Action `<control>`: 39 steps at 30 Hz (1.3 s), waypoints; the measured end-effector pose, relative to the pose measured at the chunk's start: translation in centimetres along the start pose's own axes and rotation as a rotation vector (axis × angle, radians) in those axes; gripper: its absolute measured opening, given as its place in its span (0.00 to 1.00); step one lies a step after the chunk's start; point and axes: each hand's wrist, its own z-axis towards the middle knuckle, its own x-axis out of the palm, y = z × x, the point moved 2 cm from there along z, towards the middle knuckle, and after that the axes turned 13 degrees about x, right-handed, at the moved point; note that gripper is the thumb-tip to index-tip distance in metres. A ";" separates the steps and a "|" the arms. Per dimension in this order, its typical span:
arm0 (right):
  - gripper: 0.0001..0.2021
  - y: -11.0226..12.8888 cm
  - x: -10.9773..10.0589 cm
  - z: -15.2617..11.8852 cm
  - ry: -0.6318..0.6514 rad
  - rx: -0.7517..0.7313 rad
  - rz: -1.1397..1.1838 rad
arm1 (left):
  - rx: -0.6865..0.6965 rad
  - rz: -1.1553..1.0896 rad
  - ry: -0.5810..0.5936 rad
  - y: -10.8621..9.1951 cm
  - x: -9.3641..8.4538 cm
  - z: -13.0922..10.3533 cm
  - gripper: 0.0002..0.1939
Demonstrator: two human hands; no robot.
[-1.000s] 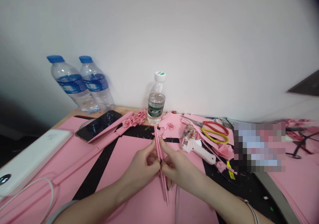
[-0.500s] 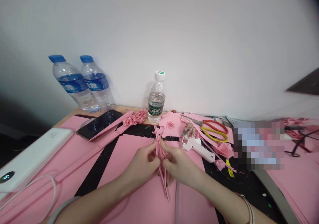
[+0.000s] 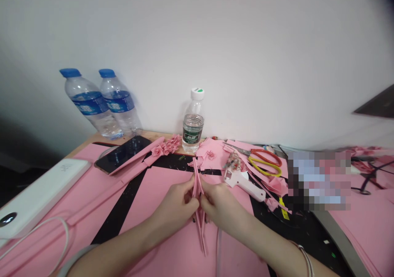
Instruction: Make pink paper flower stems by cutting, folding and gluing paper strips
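— Where is the folded pink paper (image 3: 197, 178)?
— Between my left hand (image 3: 177, 203) and my right hand (image 3: 221, 202), on edge, over the flat pink sheet (image 3: 163, 240).
— How is each grip?
— Closed: I pinch the paper from both sides. Beyond it stands the white-capped bottle (image 3: 193, 131); the red-and-yellow scissors (image 3: 248, 153) lie farther right.

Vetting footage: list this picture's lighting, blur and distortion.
Head view throughout: wall darkens toward the left edge; left hand and right hand show little blur; blue-capped bottles slant, perhaps from lens stretch; a pixelated block at right.
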 end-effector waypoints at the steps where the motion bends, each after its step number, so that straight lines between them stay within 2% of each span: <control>1: 0.14 0.1 0.0 0.0 -0.001 -0.013 -0.032 | 0.006 0.024 0.007 0.1 0.0 0.0 0.19; 8: 0.14 0.1 -0.3 -0.2 0.034 -0.059 -0.125 | 0.039 0.082 0.064 0.2 -0.1 0.0 0.15; 14: 0.12 0.1 -0.1 -0.1 0.086 0.027 -0.028 | 0.012 -0.010 0.039 0.2 -0.1 0.0 0.21; 16: 0.10 0.0 0.0 0.1 0.034 0.054 -0.023 | 0.002 -0.015 0.030 0.2 -0.1 0.0 0.24; 19: 0.09 0.2 -0.2 0.2 -0.096 -0.011 -0.069 | 0.008 -0.015 0.025 0.1 0.1 -0.1 0.28; 22: 0.10 0.4 -0.4 0.2 -0.094 -0.023 -0.061 | 0.005 -0.026 0.008 0.0 0.1 0.0 0.29; 24: 0.11 0.4 -0.5 0.1 -0.053 0.009 -0.022 | -0.002 -0.032 -0.010 -0.1 0.2 0.1 0.26; 29: 0.14 0.5 -0.5 -0.2 -0.032 0.038 0.014 | 0.040 -0.024 -0.013 -0.1 0.2 0.1 0.09; 34: 0.16 0.3 -0.1 -0.1 -0.054 0.054 0.035 | 0.045 -0.009 -0.017 0.3 0.1 0.2 0.10; 39: 0.11 0.0 -0.3 0.4 -0.066 0.055 0.053 | 0.042 -0.008 -0.002 0.5 0.2 0.2 0.08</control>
